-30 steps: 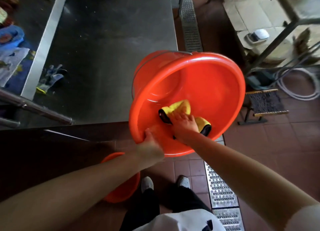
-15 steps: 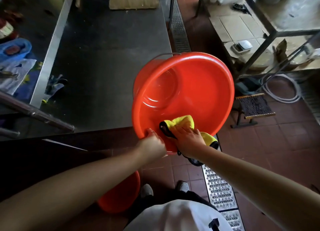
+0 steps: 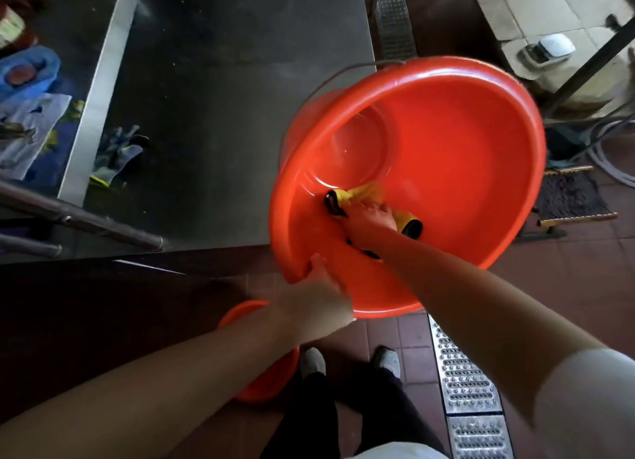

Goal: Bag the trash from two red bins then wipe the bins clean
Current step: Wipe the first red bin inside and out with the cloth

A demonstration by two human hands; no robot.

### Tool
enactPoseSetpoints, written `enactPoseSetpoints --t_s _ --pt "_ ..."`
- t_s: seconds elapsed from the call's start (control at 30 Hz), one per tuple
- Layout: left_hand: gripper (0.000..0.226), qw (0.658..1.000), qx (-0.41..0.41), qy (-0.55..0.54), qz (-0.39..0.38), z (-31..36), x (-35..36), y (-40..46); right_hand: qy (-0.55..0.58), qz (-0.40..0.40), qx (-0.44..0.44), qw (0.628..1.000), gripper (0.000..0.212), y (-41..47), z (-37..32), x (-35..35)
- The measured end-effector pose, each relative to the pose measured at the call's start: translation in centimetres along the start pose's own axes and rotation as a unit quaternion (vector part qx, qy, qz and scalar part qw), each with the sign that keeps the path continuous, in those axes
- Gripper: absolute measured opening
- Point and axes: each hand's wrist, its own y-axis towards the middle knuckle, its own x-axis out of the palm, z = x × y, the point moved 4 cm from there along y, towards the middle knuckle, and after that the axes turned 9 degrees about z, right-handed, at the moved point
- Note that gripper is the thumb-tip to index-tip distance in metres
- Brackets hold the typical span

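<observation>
A red bin (image 3: 457,170) is tilted toward me, held up off the floor at the corner of a steel table. My left hand (image 3: 318,299) grips its near rim. My right hand (image 3: 369,219) is inside the bin and presses a yellow cloth with black trim (image 3: 360,194) against the lower inner wall. The bin's inside looks bare apart from the cloth. A second red bin (image 3: 261,386) stands on the floor below my left forearm, mostly hidden by it.
The dark steel table (image 3: 223,97) fills the upper left, with work gloves (image 3: 117,156) lying on it. A metal floor drain grate (image 3: 464,383) runs along the tiled floor to the right of my feet. A small stool (image 3: 570,197) and hoses sit at the right.
My right hand has slid the cloth from the near rim deeper into the bin, along its inner wall. My left hand keeps its grip on the rim.
</observation>
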Motion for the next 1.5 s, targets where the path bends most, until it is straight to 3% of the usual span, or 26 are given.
enactPoseSetpoints --t_s 0.13,0.3,0.4,0.47,0.67,0.87,1.0,1.13,1.3,1.43,1.5 --pt "0.027 1.000 -0.014 -0.011 0.022 -0.4 -0.1 0.3 0.015 -0.026 0.010 0.999 0.047 1.9 -0.2 0.9" --pt "0.018 1.000 0.003 -0.007 0.003 -0.8 -1.9 0.2 0.050 -0.029 0.006 0.998 0.047 -2.7 0.0 0.7" --pt "0.028 0.993 0.070 -0.081 -0.040 0.2 -1.3 0.7 0.062 -0.024 -0.022 0.998 0.051 -7.2 0.7 -0.3" --pt "0.029 0.989 0.053 -0.107 -0.085 0.0 -1.3 0.8 0.053 -0.013 -0.049 0.997 0.054 -10.6 1.5 -1.0" --pt "0.026 0.992 0.045 -0.081 -0.082 -0.3 -2.7 0.9 -0.001 0.053 -0.078 0.996 0.053 -17.0 2.5 -2.5" --pt "0.024 0.996 0.055 -0.058 -0.039 -1.4 -2.9 0.2 -0.101 0.031 -0.170 0.980 0.085 -18.5 2.9 -3.8" --pt "0.024 0.997 0.044 -0.058 -0.025 -3.1 -2.2 -1.0 -0.202 0.044 -0.217 0.954 0.084 -18.7 4.7 -5.6" --pt "0.050 0.997 0.050 -0.054 -0.019 -5.7 -1.9 -2.6 -0.250 0.113 -0.262 0.925 0.070 -18.8 5.3 -7.3" --pt "0.059 0.998 -0.043 -0.014 -0.042 -6.7 -1.5 -3.0 -0.275 0.156 -0.294 0.902 0.058 -18.9 4.3 -8.0" --pt "0.090 0.990 -0.125 -0.050 -0.039 -3.2 -0.9 -1.1 -0.275 0.177 -0.311 0.892 0.064 -18.4 5.0 -8.1" --pt "0.092 0.982 -0.163 -0.089 -0.027 -1.4 -0.8 0.0 -0.271 0.172 -0.315 0.893 0.068 -18.1 4.9 -8.1"
